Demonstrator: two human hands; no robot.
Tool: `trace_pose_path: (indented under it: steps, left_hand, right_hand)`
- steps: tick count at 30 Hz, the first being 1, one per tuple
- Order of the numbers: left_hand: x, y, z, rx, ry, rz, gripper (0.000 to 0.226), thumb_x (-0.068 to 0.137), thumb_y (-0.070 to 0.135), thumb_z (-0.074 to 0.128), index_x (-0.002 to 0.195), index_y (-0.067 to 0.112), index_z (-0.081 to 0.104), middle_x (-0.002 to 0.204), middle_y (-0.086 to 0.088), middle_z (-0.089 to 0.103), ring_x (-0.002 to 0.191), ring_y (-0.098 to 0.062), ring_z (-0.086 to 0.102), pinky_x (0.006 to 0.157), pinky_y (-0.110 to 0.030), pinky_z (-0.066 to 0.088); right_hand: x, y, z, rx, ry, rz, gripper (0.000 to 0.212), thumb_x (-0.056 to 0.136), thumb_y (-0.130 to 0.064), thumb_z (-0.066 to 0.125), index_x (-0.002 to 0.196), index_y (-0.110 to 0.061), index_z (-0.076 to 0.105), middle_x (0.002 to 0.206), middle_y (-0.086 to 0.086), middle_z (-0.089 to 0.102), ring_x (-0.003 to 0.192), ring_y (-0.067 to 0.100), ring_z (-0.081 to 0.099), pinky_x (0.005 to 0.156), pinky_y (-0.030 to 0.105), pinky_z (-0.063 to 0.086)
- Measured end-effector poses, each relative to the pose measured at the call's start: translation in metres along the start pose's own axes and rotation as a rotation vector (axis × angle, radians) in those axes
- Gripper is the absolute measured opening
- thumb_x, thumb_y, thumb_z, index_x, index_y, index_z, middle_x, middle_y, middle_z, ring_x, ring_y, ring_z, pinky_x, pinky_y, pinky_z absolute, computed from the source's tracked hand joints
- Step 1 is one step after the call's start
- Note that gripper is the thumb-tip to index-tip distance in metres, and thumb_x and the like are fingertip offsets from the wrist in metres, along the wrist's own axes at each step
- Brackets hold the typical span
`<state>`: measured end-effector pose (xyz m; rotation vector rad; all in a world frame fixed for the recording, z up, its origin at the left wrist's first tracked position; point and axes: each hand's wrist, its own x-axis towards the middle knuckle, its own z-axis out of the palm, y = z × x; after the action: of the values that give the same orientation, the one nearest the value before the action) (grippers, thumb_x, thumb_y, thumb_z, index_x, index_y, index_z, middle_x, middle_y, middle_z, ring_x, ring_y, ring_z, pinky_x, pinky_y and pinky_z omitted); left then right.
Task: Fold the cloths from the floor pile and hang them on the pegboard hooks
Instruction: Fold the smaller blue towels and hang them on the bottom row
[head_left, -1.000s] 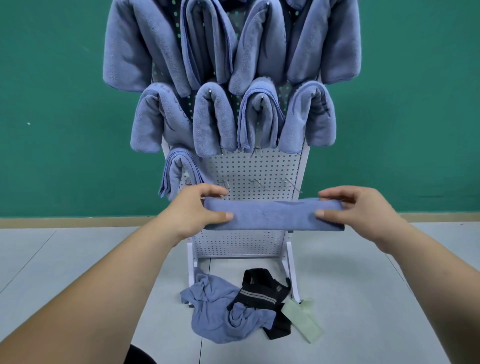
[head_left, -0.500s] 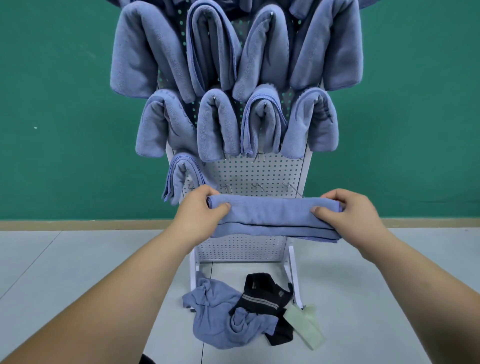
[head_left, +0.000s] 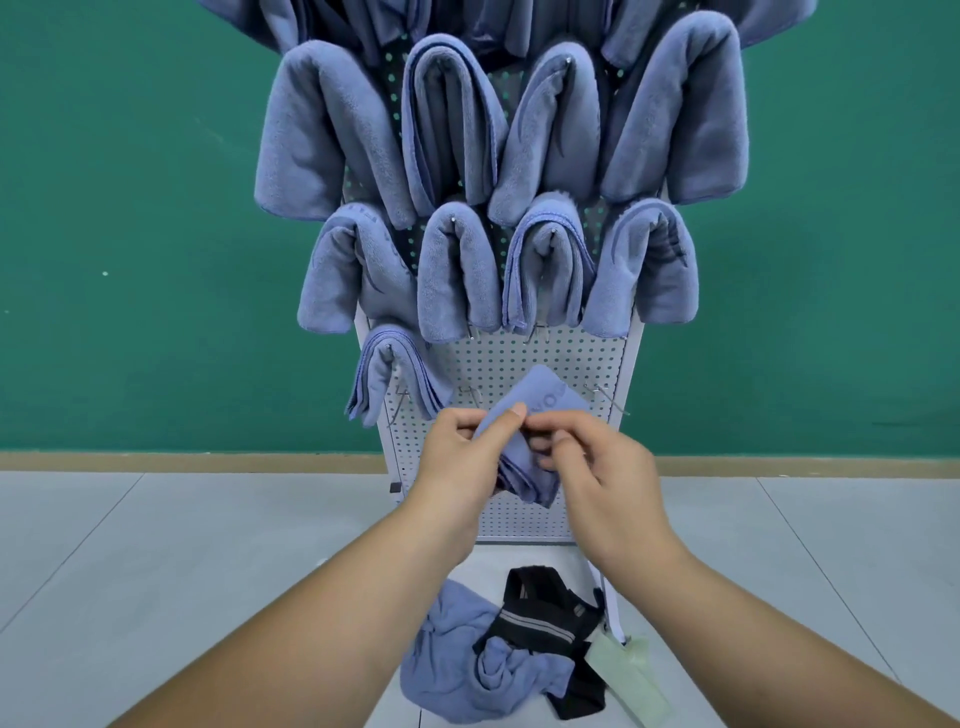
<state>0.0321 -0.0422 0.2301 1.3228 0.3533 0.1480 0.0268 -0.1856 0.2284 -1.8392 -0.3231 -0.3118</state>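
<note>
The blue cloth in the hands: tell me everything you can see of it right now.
The blue cloth is soft, fleecy-looking fabric folded into a compact layered bundle. Its upper flap rises to a rounded peak with faint lettering; stacked edges hang below. It is held up before the bare lower part of the white pegboard. The left hand pinches its left edge; the right hand curls its fingers on its right side.
</note>
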Motion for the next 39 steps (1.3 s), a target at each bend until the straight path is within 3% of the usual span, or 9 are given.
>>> trace_pose_path:
  steps: [4,8,13,16,18,23,31,36,39]
  left_hand:
    - [0.005,0.009,-0.012,-0.130,-0.006,-0.061,0.021,0.098,0.031,0.073,0.102,0.014,0.062,0.096,-0.012,0.076,0.080,-0.027,0.071,0.068,-0.038,0.060]
    - [0.008,0.015,-0.022,-0.103,-0.019,-0.087,0.016,0.100,0.030,0.070,0.102,0.015,0.063,0.096,-0.013,0.075,0.083,-0.027,0.067,0.074,-0.038,0.057]
    - [0.018,0.005,-0.031,0.281,0.173,0.263,0.028,0.089,0.016,0.074,0.104,0.030,0.056,0.107,-0.006,0.070,0.093,-0.018,0.067,0.079,-0.029,0.053]
    - [0.024,0.008,-0.037,0.486,0.256,0.458,0.033,0.083,0.004,0.071,0.096,0.032,0.060,0.104,0.001,0.065,0.093,-0.015,0.062,0.083,-0.025,0.049]
    - [0.023,0.015,-0.035,0.354,0.189,0.461,0.030,0.091,0.000,0.059,0.098,0.028,0.068,0.097,0.005,0.074,0.087,-0.013,0.067,0.079,-0.025,0.053]
    - [0.022,0.016,-0.030,0.329,0.091,0.552,0.021,0.096,0.044,0.059,0.115,0.042,0.067,0.115,0.018,0.063,0.109,-0.008,0.066,0.097,-0.039,0.055]
    - [0.042,0.022,-0.030,0.600,0.284,0.756,0.028,0.104,0.012,0.051,0.123,0.026,0.066,0.109,0.007,0.054,0.102,0.004,0.051,0.085,-0.010,0.038]
    - [0.061,0.024,-0.031,0.623,0.239,0.783,0.028,0.103,0.015,0.054,0.126,0.028,0.066,0.110,0.007,0.057,0.103,-0.008,0.055,0.090,-0.023,0.043]
    - [0.069,0.027,-0.039,0.611,0.200,0.796,0.032,0.100,0.011,0.059,0.125,0.029,0.068,0.106,0.007,0.059,0.101,-0.010,0.058,0.091,-0.027,0.047]
  right_hand:
    - [0.017,0.002,0.002,0.059,0.218,0.168,0.025,0.098,-0.021,0.070,0.120,-0.033,0.062,0.120,-0.014,0.066,0.104,0.005,0.067,0.087,0.031,0.053]
    - [0.029,-0.001,0.011,0.513,-0.117,0.477,0.030,0.101,-0.038,0.068,0.123,-0.019,0.070,0.117,0.000,0.079,0.110,0.018,0.074,0.095,0.040,0.057]
    - [0.024,-0.011,0.035,0.343,-0.058,0.234,0.011,0.101,-0.020,0.068,0.111,-0.023,0.072,0.097,-0.006,0.078,0.085,0.002,0.073,0.070,0.023,0.057]
    - [0.024,-0.006,0.052,0.099,-0.023,0.108,0.024,0.101,-0.030,0.067,0.123,-0.037,0.069,0.109,-0.013,0.075,0.102,0.002,0.069,0.089,0.032,0.056]
    - [0.028,-0.007,0.059,0.037,0.011,0.077,0.030,0.102,-0.034,0.063,0.132,-0.042,0.065,0.119,-0.013,0.068,0.105,-0.006,0.062,0.096,0.027,0.052]
    - [0.042,-0.015,0.068,0.049,0.113,0.043,0.042,0.106,-0.020,0.055,0.143,-0.040,0.061,0.117,-0.006,0.054,0.100,-0.011,0.056,0.080,-0.002,0.038]
    - [0.061,-0.011,0.093,-0.052,0.216,0.011,0.046,0.104,-0.020,0.052,0.147,-0.037,0.058,0.119,-0.006,0.055,0.099,0.006,0.059,0.082,0.018,0.043]
    - [0.069,-0.009,0.103,-0.100,0.244,-0.022,0.043,0.100,-0.039,0.059,0.143,-0.036,0.059,0.119,-0.008,0.054,0.105,0.014,0.064,0.094,0.033,0.050]
    - [0.077,-0.006,0.095,-0.198,0.247,-0.053,0.046,0.097,-0.027,0.064,0.142,-0.035,0.061,0.117,-0.006,0.057,0.100,0.015,0.063,0.090,0.032,0.050]
